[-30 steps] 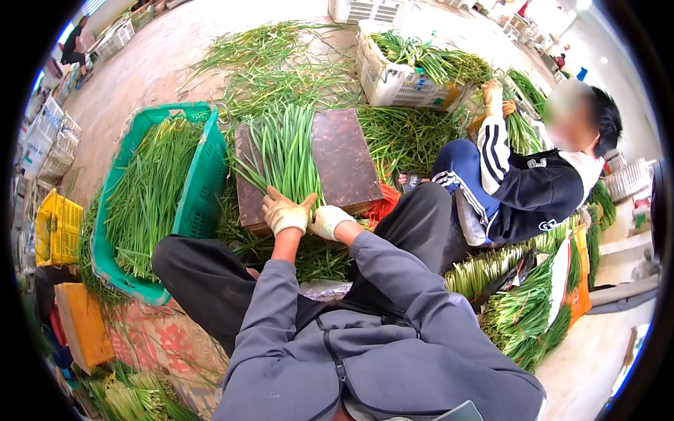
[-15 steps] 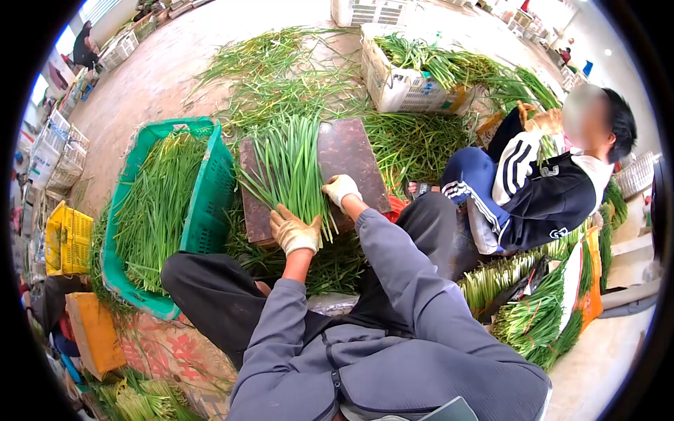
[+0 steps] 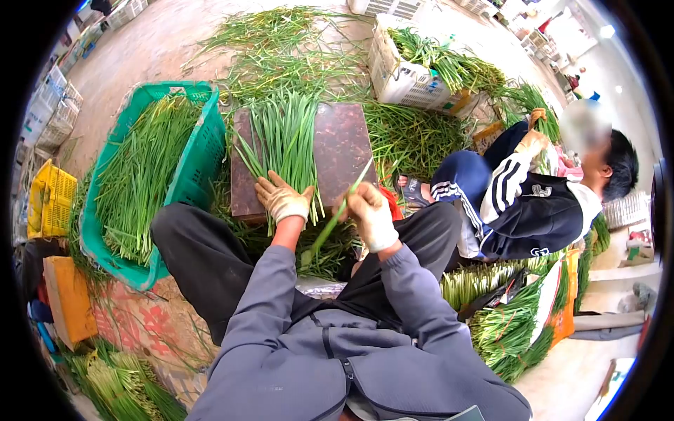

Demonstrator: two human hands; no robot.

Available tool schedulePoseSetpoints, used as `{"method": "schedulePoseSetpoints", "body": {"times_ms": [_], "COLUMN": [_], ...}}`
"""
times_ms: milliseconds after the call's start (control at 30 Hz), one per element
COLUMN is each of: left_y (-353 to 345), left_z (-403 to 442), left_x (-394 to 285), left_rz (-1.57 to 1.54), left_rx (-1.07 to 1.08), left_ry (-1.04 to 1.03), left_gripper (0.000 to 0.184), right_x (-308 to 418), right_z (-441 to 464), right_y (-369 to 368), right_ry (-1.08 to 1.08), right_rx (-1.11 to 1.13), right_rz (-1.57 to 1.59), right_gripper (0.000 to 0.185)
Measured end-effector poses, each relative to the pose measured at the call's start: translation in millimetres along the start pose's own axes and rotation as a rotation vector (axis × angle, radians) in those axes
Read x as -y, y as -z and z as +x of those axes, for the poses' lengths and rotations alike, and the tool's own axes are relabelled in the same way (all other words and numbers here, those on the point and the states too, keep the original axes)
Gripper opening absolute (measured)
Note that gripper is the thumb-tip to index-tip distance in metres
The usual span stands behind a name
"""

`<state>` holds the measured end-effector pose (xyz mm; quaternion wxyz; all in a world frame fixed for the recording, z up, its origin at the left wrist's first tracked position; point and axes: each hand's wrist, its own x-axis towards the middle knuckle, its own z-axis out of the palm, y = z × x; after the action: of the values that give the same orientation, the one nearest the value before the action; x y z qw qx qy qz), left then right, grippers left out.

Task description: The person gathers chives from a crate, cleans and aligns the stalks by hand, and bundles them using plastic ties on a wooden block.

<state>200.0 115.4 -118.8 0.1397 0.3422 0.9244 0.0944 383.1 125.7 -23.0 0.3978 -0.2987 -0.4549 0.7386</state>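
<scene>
A sheaf of garlic chives [image 3: 284,137] lies on a dark reddish-brown block [image 3: 344,140] in front of me, leaf tips pointing away. My left hand [image 3: 284,199], in a pale glove, rests on the lower end of the sheaf with its fingers stretched out. To its right, off the block's near edge, my right hand [image 3: 371,216] is gloved too and closed on a single chive stalk [image 3: 330,228]. That stalk slants from the pale end above my fingers down to a green end over the loose leaves between my legs.
Left of the block stands a green crate [image 3: 189,168] full of chives. A white crate [image 3: 414,88] holds more behind it at right. Loose leaves [image 3: 421,137] litter the floor. A co-worker [image 3: 533,203] sits at my right beside tied bundles [image 3: 505,337].
My right hand has left the sheaf's right side and moved toward me, now with a stalk in it. My left hand remains at the sheaf's lower end.
</scene>
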Motion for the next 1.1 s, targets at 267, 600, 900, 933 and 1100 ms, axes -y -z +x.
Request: {"method": "schedulePoseSetpoints", "body": {"times_ms": [267,600,900,933,1100], "left_y": [-2.7,32.7,27.1,26.9,21.8], "left_z": [3.8,22.4,1.9,-1.3,-8.5], "left_x": [17.8,81.1,67.9,64.1,53.8], "left_rz": [-0.129,-0.357,-0.243,-0.214,-0.198], "left_rx": [-0.061,-0.037,-0.053,-0.068,-0.052], "left_ry": [-0.054,0.129,0.03,0.007,-0.07], "left_gripper": [0.113,0.075,0.092,0.094,0.105], "right_x": [-54.8,-109.0,-107.2,-108.5,-102.6], "right_z": [29.9,54.2,-2.8,-3.5,-3.4], "right_y": [33.0,12.9,-21.1,-24.5,-39.0], "right_ry": [-0.171,-0.099,-0.339,-0.379,-0.028], "right_rx": [0.11,-0.248,0.011,0.006,-0.072], "right_rz": [-1.158,-1.324,-1.195,-1.156,-1.389], "right_gripper": [0.051,0.036,0.043,0.042,0.042]}}
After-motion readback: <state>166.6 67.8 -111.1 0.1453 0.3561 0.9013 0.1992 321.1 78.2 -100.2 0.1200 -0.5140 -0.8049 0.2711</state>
